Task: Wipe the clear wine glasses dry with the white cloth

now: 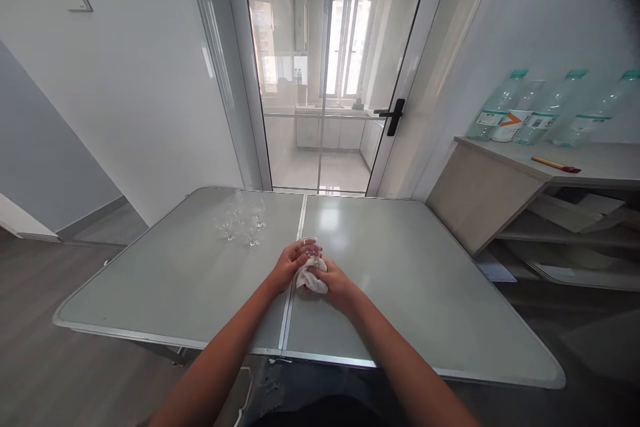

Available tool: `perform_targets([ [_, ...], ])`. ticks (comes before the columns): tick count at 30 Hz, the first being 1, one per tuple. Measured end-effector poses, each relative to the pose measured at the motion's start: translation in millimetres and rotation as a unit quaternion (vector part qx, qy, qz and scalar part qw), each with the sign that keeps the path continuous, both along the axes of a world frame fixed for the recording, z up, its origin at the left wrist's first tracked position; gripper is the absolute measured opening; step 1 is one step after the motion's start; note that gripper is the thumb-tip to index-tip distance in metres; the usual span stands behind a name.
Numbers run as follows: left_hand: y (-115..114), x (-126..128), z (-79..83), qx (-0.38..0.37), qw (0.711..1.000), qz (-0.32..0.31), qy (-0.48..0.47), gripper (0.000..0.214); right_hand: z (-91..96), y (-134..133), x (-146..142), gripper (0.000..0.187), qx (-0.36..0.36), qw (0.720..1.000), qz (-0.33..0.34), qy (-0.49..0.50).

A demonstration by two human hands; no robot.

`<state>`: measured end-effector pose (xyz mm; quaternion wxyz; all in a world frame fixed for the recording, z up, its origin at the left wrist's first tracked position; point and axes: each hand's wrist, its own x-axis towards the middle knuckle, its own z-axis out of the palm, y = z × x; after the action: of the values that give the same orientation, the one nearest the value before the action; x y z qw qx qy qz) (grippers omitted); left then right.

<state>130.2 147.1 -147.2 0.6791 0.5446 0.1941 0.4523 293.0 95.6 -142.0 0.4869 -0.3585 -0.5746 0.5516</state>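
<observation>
Close to the table's middle seam, my left hand [289,265] is closed around a clear glass [311,249], its fingers along the bowl. My right hand [337,278] grips a crumpled white cloth [313,280] against the near end of that glass. The cloth and fingers hide the lower part of the glass, so its stem and base cannot be made out. Beyond my left hand, several clear stemmed glasses [253,240] stand upright in a group on the grey folding table [410,267].
A wooden shelf unit [465,193] adjoins the table's right side. On top stand several plastic bottles [543,117] and a yellow-and-red stick-like item [555,164]. A glazed door [325,80] with a black handle [395,117] rises behind the table's far edge.
</observation>
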Motion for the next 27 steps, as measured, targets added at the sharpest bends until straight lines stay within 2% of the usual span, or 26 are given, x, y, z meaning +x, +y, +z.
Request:
perform_targets([
  [2, 2, -1, -1.5, 0.030, 0.998, 0.053, 0.003, 0.068, -1.0, 2, 0, 0.029, 0.044, 0.995, -0.066, -0.064],
  [5, 5, -1, -2.4, 0.060, 0.993, 0.101, 0.000, 0.072, -2.6, 4, 3, 0.019, 0.126, 0.959, -0.186, -0.172],
  [6, 5, -2, -2.2, 0.059, 0.993, 0.104, -0.003, 0.073, -3.1, 5, 4, 0.019, 0.138, 0.952, -0.197, -0.187],
  [8, 5, -2, -1.0, 0.045, 0.995, 0.089, -0.012, 0.074, -4.0, 6, 7, 0.020, 0.118, 0.969, -0.153, -0.154],
  [11, 2, -6, 1.9, 0.022, 0.998, 0.050, -0.032, 0.076, -4.3, 7, 10, 0.034, 0.059, 0.994, -0.059, -0.067],
  [14, -1, -9, 3.3, 0.014, 0.999, 0.012, -0.048, 0.078, -1.1, 7, 13, 0.045, 0.021, 0.999, -0.008, -0.034],
  [18, 0, -11, 1.1, 0.006, 0.998, 0.004, -0.065, 0.080, 8.4, 2, 15, 0.044, 0.022, 0.997, 0.066, -0.033],
  [20, 1, -11, -0.2, 0.010, 0.998, 0.000, -0.065, 0.079, 12.1, 0, 16, 0.039, 0.054, 0.995, 0.059, -0.067],
  [23, 2, -11, -1.2, 0.010, 0.998, 0.002, -0.064, 0.076, 12.8, -1, 17, 0.024, 0.103, 0.987, -0.007, -0.122],
  [25, 2, -11, -1.2, 0.004, 0.998, 0.006, -0.068, 0.077, 11.5, 0, 17, 0.022, 0.105, 0.988, -0.035, -0.106],
  [27, 2, -12, -0.1, 0.001, 0.997, 0.009, -0.072, 0.079, 10.7, 1, 18, 0.027, 0.092, 0.992, -0.064, -0.058],
])
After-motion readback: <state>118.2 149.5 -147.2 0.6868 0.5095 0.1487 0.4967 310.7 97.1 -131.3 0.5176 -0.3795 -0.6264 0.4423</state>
